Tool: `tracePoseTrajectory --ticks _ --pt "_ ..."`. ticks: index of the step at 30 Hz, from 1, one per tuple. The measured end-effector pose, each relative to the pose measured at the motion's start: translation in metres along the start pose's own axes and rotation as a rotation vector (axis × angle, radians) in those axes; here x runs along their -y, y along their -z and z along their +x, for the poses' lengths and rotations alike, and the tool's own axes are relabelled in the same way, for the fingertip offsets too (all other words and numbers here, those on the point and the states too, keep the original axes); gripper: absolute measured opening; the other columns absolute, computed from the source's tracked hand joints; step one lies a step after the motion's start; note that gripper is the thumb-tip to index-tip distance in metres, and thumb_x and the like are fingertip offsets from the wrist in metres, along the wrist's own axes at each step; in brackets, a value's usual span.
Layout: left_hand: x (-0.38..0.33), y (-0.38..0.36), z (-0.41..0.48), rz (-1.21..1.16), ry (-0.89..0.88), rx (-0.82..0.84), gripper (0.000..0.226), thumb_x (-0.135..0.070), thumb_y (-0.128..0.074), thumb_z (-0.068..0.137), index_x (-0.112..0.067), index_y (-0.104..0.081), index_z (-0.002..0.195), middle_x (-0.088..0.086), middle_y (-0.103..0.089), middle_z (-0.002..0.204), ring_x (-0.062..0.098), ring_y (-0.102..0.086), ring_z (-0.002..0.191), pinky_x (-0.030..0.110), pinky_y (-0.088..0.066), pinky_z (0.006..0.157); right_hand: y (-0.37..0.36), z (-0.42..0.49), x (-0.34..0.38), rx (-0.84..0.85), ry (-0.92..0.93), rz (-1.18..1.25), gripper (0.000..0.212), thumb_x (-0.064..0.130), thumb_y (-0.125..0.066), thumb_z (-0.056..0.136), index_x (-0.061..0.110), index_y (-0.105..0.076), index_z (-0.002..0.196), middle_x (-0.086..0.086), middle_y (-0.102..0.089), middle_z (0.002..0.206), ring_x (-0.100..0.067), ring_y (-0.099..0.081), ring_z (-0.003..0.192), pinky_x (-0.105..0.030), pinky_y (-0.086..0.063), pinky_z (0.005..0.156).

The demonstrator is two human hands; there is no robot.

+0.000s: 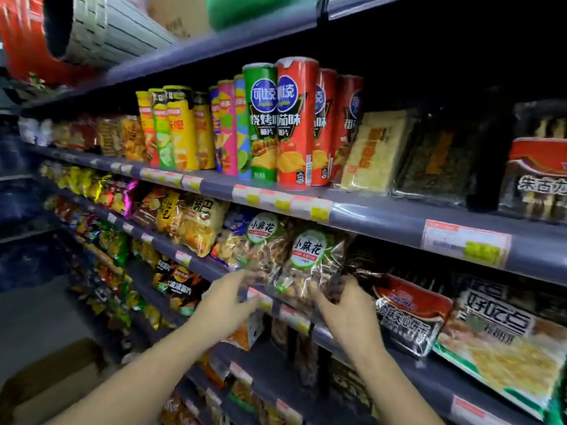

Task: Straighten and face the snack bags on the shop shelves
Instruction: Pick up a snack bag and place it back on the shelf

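— Reaching for which one, exactly?
— The clear snack bag [310, 266] with the round white-and-green label. It stands at the front of the middle shelf, leaning a little and bulging over the shelf rail [293, 315].
— And the hands?
— Both are at its bottom edge. The right hand [348, 317] has its fingers curled round the lower right corner and grips it. The left hand [227, 300] reaches to the lower left edge with the fingers only lightly bent and the thumb lying over a price tag [266, 302]. Whether it actually has hold of the bag I cannot tell.
— Anything beside it?
— A second clear bag [263, 240] of the same kind, just to its left and touching it. A red-topped packet [411, 308] lies to the right, sloping forward over the rail.
— Above?
— Crisp tubes stand upright on the upper shelf [383, 214], a green tube [263, 124] and a red tube [296, 124] side by side at the front edge. A cardboard box [55, 378] sits on the floor at lower left.
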State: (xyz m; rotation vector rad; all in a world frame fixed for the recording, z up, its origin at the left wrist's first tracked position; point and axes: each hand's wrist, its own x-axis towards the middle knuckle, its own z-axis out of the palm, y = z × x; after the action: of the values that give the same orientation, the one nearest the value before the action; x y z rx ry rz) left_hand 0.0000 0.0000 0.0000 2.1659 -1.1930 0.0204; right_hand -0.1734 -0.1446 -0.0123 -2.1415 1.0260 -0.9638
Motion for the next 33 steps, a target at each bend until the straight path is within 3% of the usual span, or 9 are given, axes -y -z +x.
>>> tracePoseTrajectory --ticks 4,8,12,17,21,25,28,29,33 --pt "-0.013 -0.031 0.041 -0.128 -0.026 0.038 0.053 -0.046 -0.070 0.084 -0.020 -0.062 0.129 -0.003 -0.067 0.120 0.015 -0.064 0.113 0.036 -0.053 0.097 -0.014 0.011 0.004 -0.034 -0.076 0.090 0.045 0.051 -0.072 0.083 0.014 -0.061 0.105 -0.003 -0.077 0.092 -0.023 -0.073 0.084 -0.034 -0.056 0.067" --pt "-0.004 -0.043 0.063 -0.205 -0.032 -0.015 0.044 -0.043 -0.079 0.077 -0.020 -0.069 0.113 -0.007 -0.067 0.097 0.009 -0.065 0.089 0.024 -0.051 0.078 -0.024 0.019 0.004 -0.100 -0.160 0.136 0.053 0.055 -0.078 0.077 0.014 -0.064 0.108 0.000 -0.078 0.093 -0.020 -0.073 0.085 -0.031 -0.050 0.064" --pt "0.009 -0.043 0.068 -0.254 -0.105 0.020 0.042 -0.047 -0.079 0.076 -0.025 -0.066 0.109 -0.008 -0.063 0.098 0.006 -0.062 0.089 0.021 -0.050 0.076 -0.030 0.020 0.007 -0.110 -0.223 0.263 0.052 0.045 -0.087 0.072 0.016 -0.065 0.110 0.004 -0.080 0.093 -0.013 -0.076 0.087 -0.033 -0.060 0.074" --pt "0.023 -0.030 0.075 -0.454 -0.141 0.148 0.039 -0.042 -0.080 0.078 -0.023 -0.067 0.109 -0.005 -0.067 0.097 0.010 -0.065 0.089 0.018 -0.049 0.072 -0.031 0.016 0.010 -0.180 -0.347 0.470 0.061 0.040 -0.092 0.064 0.012 -0.067 0.112 -0.008 -0.081 0.092 -0.023 -0.078 0.080 -0.040 -0.063 0.072" --pt "0.027 -0.015 0.077 -0.591 -0.158 0.321 0.051 -0.049 -0.082 0.073 -0.025 -0.064 0.115 -0.004 -0.069 0.103 0.012 -0.067 0.095 0.022 -0.052 0.077 -0.021 -0.003 0.030 -0.205 -0.405 0.679 0.032 0.012 -0.084 0.081 0.002 -0.069 0.108 -0.022 -0.080 0.091 -0.027 -0.072 0.067 -0.031 -0.055 0.056" --pt "0.022 0.000 0.074 -0.777 -0.076 0.454 0.083 -0.072 -0.082 0.048 -0.027 -0.061 0.114 -0.007 -0.074 0.102 0.005 -0.069 0.096 0.020 -0.053 0.081 -0.012 -0.036 0.031 -0.183 -0.425 0.791 0.046 0.026 -0.092 0.066 0.004 -0.075 0.104 -0.020 -0.081 0.101 -0.035 -0.076 0.087 -0.040 -0.058 0.081" --pt "0.016 0.005 0.061 -0.875 -0.037 0.707 0.030 -0.042 -0.086 0.068 -0.025 -0.074 0.089 -0.021 -0.079 0.080 -0.008 -0.071 0.076 0.007 -0.049 0.065 -0.012 -0.062 0.037 -0.121 -0.413 0.840 0.064 0.045 -0.102 0.037 0.012 -0.078 0.087 -0.019 -0.076 0.091 -0.023 -0.067 0.070 -0.027 -0.052 0.064" --pt "0.016 0.005 0.055 -0.891 -0.047 0.752 0.016 -0.031 -0.087 0.069 -0.025 -0.078 0.081 -0.022 -0.078 0.077 -0.009 -0.071 0.073 0.005 -0.048 0.062 -0.013 -0.070 0.039 -0.094 -0.410 0.867 0.068 0.045 -0.103 0.034 0.011 -0.077 0.087 -0.023 -0.076 0.094 -0.022 -0.069 0.072 -0.027 -0.053 0.068" --pt "0.025 0.010 0.037 -0.989 -0.069 0.816 0.025 -0.022 -0.088 0.068 -0.022 -0.078 0.090 -0.011 -0.081 0.093 0.004 -0.075 0.091 0.014 -0.055 0.078 -0.020 -0.078 0.048 0.018 -0.360 0.956 0.087 0.041 -0.101 0.047 0.004 -0.068 0.118 -0.020 -0.076 0.120 -0.033 -0.073 0.111 -0.042 -0.055 0.097"
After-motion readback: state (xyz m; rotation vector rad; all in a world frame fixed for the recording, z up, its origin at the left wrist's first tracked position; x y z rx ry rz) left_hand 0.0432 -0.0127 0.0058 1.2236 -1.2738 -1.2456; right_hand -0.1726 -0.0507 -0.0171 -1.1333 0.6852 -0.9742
